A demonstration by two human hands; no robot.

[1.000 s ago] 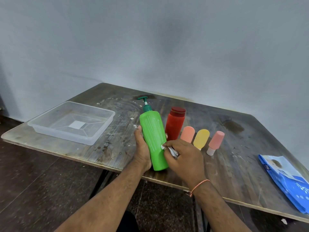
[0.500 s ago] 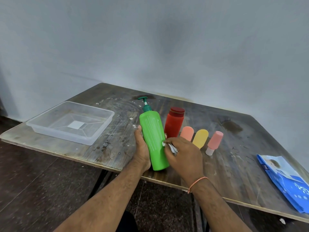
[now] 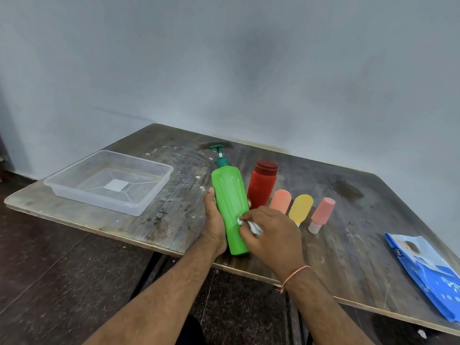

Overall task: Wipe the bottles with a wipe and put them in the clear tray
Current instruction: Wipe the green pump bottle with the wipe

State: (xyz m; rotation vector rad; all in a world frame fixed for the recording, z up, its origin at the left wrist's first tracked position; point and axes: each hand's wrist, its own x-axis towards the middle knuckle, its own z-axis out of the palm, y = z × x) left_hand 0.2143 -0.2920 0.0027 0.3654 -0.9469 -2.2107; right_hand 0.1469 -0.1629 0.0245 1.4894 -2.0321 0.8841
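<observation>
Green plastic pump bottle stands at the worktop's near edge, gripped by my left hand; my right hand pinches the white wipe against it. Clear plastic tray holds nothing; four other bottles look untouched. Early stage.

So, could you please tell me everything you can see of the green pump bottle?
The green pump bottle is tall, smooth bright green plastic by the look of it, with a darker green collar and pump head on a white stem. It tilts slightly near the table's front edge. The left hand grips its side; the right hand presses a white wipe against its lower body.
</observation>
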